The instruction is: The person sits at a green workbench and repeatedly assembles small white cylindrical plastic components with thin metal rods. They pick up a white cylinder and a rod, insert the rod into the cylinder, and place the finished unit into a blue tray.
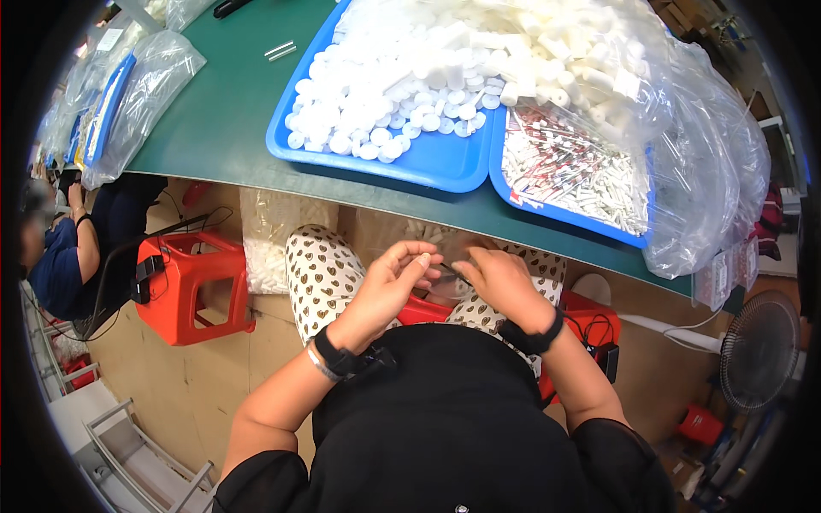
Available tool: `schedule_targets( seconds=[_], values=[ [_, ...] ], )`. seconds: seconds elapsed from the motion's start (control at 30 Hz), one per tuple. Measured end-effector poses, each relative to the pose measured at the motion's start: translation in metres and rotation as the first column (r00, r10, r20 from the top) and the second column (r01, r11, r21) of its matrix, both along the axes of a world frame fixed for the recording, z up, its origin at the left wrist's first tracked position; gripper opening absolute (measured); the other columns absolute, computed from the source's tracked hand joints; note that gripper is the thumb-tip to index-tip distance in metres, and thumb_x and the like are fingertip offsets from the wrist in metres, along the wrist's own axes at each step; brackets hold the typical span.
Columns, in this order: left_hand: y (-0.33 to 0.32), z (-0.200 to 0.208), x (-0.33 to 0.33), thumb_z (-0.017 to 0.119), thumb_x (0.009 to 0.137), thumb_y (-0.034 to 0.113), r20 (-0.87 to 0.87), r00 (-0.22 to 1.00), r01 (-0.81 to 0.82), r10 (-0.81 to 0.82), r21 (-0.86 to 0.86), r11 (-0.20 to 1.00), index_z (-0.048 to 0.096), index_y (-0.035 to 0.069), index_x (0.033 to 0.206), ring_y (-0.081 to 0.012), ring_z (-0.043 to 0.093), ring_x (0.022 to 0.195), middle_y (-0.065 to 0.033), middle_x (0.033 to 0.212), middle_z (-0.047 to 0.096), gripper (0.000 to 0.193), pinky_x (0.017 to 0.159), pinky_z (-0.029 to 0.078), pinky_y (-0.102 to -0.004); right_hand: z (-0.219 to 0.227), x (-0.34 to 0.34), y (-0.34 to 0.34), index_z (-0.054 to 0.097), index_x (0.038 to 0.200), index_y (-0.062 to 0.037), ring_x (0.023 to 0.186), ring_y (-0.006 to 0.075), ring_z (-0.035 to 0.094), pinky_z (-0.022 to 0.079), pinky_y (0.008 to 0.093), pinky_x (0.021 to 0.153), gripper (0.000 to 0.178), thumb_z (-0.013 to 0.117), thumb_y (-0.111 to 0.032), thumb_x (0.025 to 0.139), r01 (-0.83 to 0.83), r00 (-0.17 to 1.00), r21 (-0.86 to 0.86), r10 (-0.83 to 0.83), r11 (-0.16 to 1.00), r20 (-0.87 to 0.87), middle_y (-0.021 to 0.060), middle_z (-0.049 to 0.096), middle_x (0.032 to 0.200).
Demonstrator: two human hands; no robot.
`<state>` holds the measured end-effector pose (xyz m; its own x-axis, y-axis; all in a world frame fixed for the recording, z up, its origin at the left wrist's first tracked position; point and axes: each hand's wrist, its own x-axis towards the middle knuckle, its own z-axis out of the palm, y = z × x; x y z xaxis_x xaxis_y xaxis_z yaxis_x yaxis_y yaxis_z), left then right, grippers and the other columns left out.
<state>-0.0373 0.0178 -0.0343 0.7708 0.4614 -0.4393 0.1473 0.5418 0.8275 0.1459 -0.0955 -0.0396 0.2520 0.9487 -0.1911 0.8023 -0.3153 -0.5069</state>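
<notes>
Over my lap, just off the table's near edge, my left hand (395, 284) is curled, with its thumb and fingertips pressed together. Anything pinched there is too small to make out. Close by on the right, my right hand (503, 284) has bent fingers closed around something small and dark that I cannot identify. The two hands are slightly apart. Beyond them, a large blue tray (428, 165) holds many white plastic discs (376, 141). A second blue tray (581, 224) beside it contains small white and red parts (573, 167).
Cream foam cylinders (581, 64) in clear plastic lie behind the trays on the green table (231, 120). Two clear tubes (280, 51) lie at the far left. A plastic bag (693, 162) hangs at the right. Around me are a red stool (192, 286), a fan (759, 350) and a seated person (64, 256).
</notes>
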Motion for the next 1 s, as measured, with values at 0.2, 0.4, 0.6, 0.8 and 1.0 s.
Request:
schedule_targets(
  seconds=[0.2, 0.4, 0.6, 0.8, 1.0],
  values=[
    [0.039, 0.058, 0.019, 0.057, 0.098, 0.006, 0.160, 0.981, -0.191, 0.112, 0.660, 0.727, 0.062, -0.002, 0.113, -0.0128, 0.062, 0.098, -0.0074, 0.106, 0.066, 0.018, 0.087, 0.049, -0.0266, 0.101, 0.050, -0.007, 0.068, 0.097, -0.0053, 0.070, 0.0312, 0.066, 0.052, 0.0370, 0.062, 0.010, 0.068, -0.007, 0.087, -0.024, 0.956, 0.586, -0.152, 0.810, 0.250, 0.0119, 0.069, 0.084],
    [0.083, 0.062, 0.072, 0.066, 0.087, 0.005, 0.093, 0.994, -0.100, 0.066, 0.989, 0.109, 0.065, 0.001, 0.110, -0.0306, 0.061, 0.096, -0.0143, 0.104, 0.066, 0.023, 0.084, 0.050, -0.0368, 0.116, 0.107, -0.001, 0.067, 0.094, -0.0057, 0.088, 0.0287, 0.061, 0.050, 0.0379, 0.076, 0.016, 0.068, -0.002, 0.079, -0.145, 0.804, 0.356, -0.100, 0.923, 0.586, 0.0086, 0.064, 0.093],
    [0.096, 0.050, 0.107, 0.066, 0.084, 0.008, -0.150, 0.986, 0.152, 0.073, 0.988, -0.020, 0.067, 0.004, 0.106, -0.0342, 0.063, 0.096, -0.0131, 0.103, 0.065, 0.022, 0.081, 0.052, -0.0417, 0.112, 0.114, 0.003, 0.065, 0.090, -0.0047, 0.082, 0.0266, 0.059, 0.049, 0.0368, 0.073, 0.015, 0.063, -0.001, 0.075, -0.289, 0.767, 0.306, 0.028, 0.907, 0.641, 0.0073, 0.062, 0.090],
    [0.093, 0.066, 0.119, 0.068, 0.082, 0.012, -0.330, 0.932, 0.341, 0.149, 0.938, -0.055, 0.065, 0.005, 0.094, -0.0324, 0.064, 0.090, -0.0106, 0.098, 0.062, 0.014, 0.074, 0.052, -0.0428, 0.110, 0.115, 0.002, 0.063, 0.089, -0.0041, 0.079, 0.0260, 0.059, 0.048, 0.0357, 0.071, 0.015, 0.060, -0.001, 0.075, -0.359, 0.760, 0.297, 0.093, 0.885, 0.643, 0.0074, 0.061, 0.087],
    [0.097, 0.053, 0.110, 0.068, 0.084, 0.014, -0.181, 0.981, 0.183, 0.065, 0.983, -0.018, 0.063, 0.005, 0.095, -0.0317, 0.064, 0.086, -0.0100, 0.101, 0.064, 0.015, 0.073, 0.052, -0.0404, 0.107, 0.116, -0.004, 0.063, 0.094, -0.0019, 0.083, 0.0277, 0.063, 0.051, 0.0351, 0.073, 0.015, 0.064, 0.002, 0.079, -0.281, 0.854, 0.447, 0.009, 0.849, 0.520, 0.0106, 0.065, 0.095]
  ],
)
